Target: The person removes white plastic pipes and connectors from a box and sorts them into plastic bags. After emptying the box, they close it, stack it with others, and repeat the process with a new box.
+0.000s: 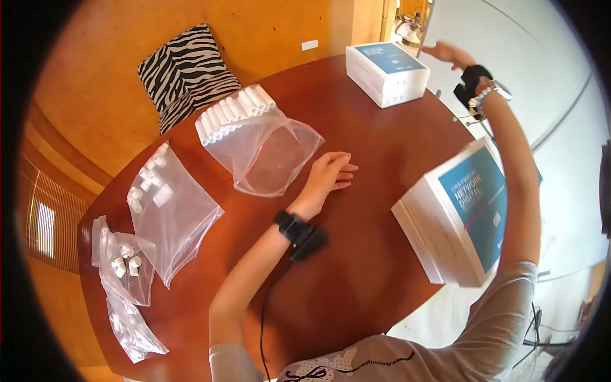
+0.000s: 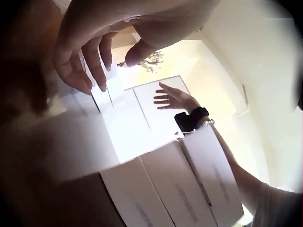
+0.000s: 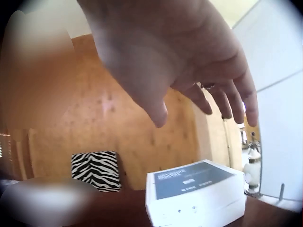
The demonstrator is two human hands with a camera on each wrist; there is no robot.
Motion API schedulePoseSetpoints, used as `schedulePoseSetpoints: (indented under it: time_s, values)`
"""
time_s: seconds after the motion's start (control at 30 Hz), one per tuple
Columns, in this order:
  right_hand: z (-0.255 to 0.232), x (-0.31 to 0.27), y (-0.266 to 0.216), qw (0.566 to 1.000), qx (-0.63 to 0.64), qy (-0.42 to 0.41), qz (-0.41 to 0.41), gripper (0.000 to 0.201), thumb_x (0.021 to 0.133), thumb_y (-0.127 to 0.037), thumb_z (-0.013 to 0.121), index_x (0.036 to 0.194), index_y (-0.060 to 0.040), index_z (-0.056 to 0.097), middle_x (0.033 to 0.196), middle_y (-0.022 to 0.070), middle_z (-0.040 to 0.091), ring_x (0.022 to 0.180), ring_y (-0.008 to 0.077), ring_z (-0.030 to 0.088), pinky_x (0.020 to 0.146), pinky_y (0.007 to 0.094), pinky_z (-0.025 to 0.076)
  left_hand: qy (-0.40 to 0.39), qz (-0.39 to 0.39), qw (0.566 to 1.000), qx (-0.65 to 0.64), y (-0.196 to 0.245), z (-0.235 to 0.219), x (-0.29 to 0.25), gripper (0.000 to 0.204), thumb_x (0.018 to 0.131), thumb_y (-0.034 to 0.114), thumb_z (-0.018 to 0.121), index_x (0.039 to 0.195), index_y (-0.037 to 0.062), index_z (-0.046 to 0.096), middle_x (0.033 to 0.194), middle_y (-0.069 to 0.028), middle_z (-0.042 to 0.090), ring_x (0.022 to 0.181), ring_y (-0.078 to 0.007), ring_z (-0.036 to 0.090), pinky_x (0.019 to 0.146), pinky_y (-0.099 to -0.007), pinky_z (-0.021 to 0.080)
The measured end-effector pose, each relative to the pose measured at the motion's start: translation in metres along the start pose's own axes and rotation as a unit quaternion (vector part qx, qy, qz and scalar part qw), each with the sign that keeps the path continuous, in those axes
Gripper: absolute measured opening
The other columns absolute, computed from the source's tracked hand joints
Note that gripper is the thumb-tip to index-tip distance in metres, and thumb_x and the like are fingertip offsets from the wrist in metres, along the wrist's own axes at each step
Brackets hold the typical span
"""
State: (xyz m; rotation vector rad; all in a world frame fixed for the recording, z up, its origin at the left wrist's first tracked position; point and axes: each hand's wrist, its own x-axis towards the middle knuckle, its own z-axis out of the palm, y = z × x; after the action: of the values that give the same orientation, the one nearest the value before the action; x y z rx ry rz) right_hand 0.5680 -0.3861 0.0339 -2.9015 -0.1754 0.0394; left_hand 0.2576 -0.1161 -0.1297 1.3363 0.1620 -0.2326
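The left hand [image 1: 331, 175] lies flat in the middle of the frame on the tabletop [image 1: 356, 267], fingers loose, its grip holding nothing, just beside an open clear bag [image 1: 267, 153] of white tubes. At the upper right, the right hand [image 1: 449, 54] hangs open above the far white box [image 1: 387, 73]. The near box [image 1: 458, 216] hides part of that arm.

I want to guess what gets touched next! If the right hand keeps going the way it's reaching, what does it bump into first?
Probably the far stack of white boxes. The right hand hovers open just beside it, fingers spread above it, though depth is unclear.
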Motion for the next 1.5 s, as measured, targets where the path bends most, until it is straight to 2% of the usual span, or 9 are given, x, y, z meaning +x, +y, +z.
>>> schedulePoseSetpoints:
  time_s: [0.37, 0.63, 0.73, 0.83, 0.93, 0.97, 1.27, 1.4, 1.5]
  values:
    - [0.092, 0.048, 0.030, 0.986, 0.156, -0.062, 0.012, 0.092, 0.074, -0.059, 0.065, 0.131, 0.0079, 0.038, 0.132, 0.0238, 0.045, 0.123, 0.0351, 0.044, 0.095, 0.0506, 0.042, -0.038, 0.026, 0.992, -0.115, 0.060, 0.029, 0.224, 0.082, 0.076, 0.058, 0.066, 0.132, 0.0036, 0.037, 0.124, -0.0168, 0.046, 0.109, -0.0299, 0.050, 0.089, -0.0424, 0.048]
    - [0.088, 0.007, -0.007, 0.982, 0.132, -0.071, -0.114, 0.102, 0.062, -0.051, 0.078, 0.141, -0.0076, 0.030, 0.127, 0.0262, 0.048, 0.123, 0.0453, 0.039, 0.099, 0.0506, 0.038, 0.075, 0.025, 0.983, -0.163, 0.078, 0.016, 0.269, 0.051, 0.071, 0.021, 0.076, 0.113, 0.0018, 0.053, 0.108, -0.0152, 0.057, 0.095, -0.0302, 0.059, 0.073, -0.0439, 0.054]
    - [0.122, 0.012, -0.024, 0.939, 0.007, 0.126, -0.320, 0.111, 0.055, -0.033, 0.083, 0.145, -0.0162, 0.021, 0.130, 0.0271, 0.045, 0.122, 0.0483, 0.037, 0.103, 0.0485, 0.034, 0.059, 0.053, 0.977, -0.200, 0.098, 0.001, 0.233, 0.050, 0.072, 0.018, 0.074, 0.113, 0.0002, 0.052, 0.112, -0.0156, 0.055, 0.099, -0.0319, 0.057, 0.075, -0.0474, 0.055]
    - [0.110, -0.024, -0.078, 0.926, 0.017, 0.156, -0.344, 0.087, 0.062, -0.016, 0.075, 0.139, -0.0157, 0.034, 0.138, 0.0164, 0.041, 0.126, 0.0380, 0.037, 0.104, 0.0461, 0.035, 0.020, 0.169, 0.971, -0.167, 0.115, -0.023, 0.164, 0.045, 0.075, 0.018, 0.070, 0.111, -0.0005, 0.052, 0.110, -0.0144, 0.057, 0.100, -0.0281, 0.058, 0.074, -0.0391, 0.056]
    - [0.092, -0.074, -0.133, 0.824, -0.018, 0.281, -0.491, 0.076, 0.066, -0.007, 0.068, 0.135, -0.0156, 0.040, 0.141, 0.0081, 0.040, 0.129, 0.0284, 0.039, 0.105, 0.0422, 0.035, 0.047, 0.166, 0.973, -0.154, 0.141, -0.045, 0.074, 0.027, 0.089, 0.008, 0.055, 0.115, 0.0041, 0.049, 0.115, -0.0081, 0.050, 0.107, -0.0211, 0.052, 0.087, -0.0289, 0.052]
    - [0.084, -0.092, -0.149, 0.778, -0.031, 0.325, -0.537, 0.075, 0.066, -0.006, 0.067, 0.135, -0.0155, 0.041, 0.141, 0.0071, 0.040, 0.129, 0.0270, 0.039, 0.106, 0.0410, 0.035, 0.049, 0.263, 0.964, -0.012, 0.137, -0.057, 0.038, 0.027, 0.090, 0.012, 0.056, 0.115, 0.0041, 0.050, 0.114, -0.0066, 0.051, 0.106, -0.0207, 0.053, 0.087, -0.0302, 0.052]
    - [0.067, -0.341, -0.224, 0.585, -0.028, 0.131, -0.800, 0.056, 0.074, -0.015, 0.065, 0.127, -0.0079, 0.051, 0.131, 0.0201, 0.047, 0.121, 0.0370, 0.048, 0.096, 0.0427, 0.046, 0.106, 0.084, 0.984, -0.118, 0.056, -0.065, -0.309, 0.043, 0.092, 0.027, 0.046, 0.122, -0.0045, 0.048, 0.115, -0.0221, 0.058, 0.102, -0.0318, 0.060, 0.083, -0.0353, 0.049]
    - [0.090, -0.407, -0.213, 0.513, -0.011, 0.053, -0.857, 0.050, 0.084, -0.018, 0.056, 0.131, -0.0040, 0.048, 0.128, 0.0302, 0.044, 0.116, 0.0419, 0.049, 0.087, 0.0421, 0.052, 0.199, -0.075, 0.930, -0.301, -0.003, -0.034, -0.377, 0.053, 0.086, 0.018, 0.058, 0.130, -0.0041, 0.039, 0.116, -0.0217, 0.058, 0.101, -0.0339, 0.060, 0.085, -0.0384, 0.048]
    - [0.107, -0.423, -0.217, 0.508, -0.010, 0.016, -0.861, 0.052, 0.084, -0.018, 0.056, 0.133, -0.0013, 0.046, 0.129, 0.0311, 0.042, 0.114, 0.0427, 0.050, 0.086, 0.0421, 0.052, 0.204, -0.058, 0.926, -0.311, -0.027, -0.029, -0.391, 0.058, 0.083, 0.023, 0.060, 0.129, -0.0058, 0.040, 0.121, -0.0224, 0.055, 0.109, -0.0330, 0.056, 0.086, -0.0437, 0.048]
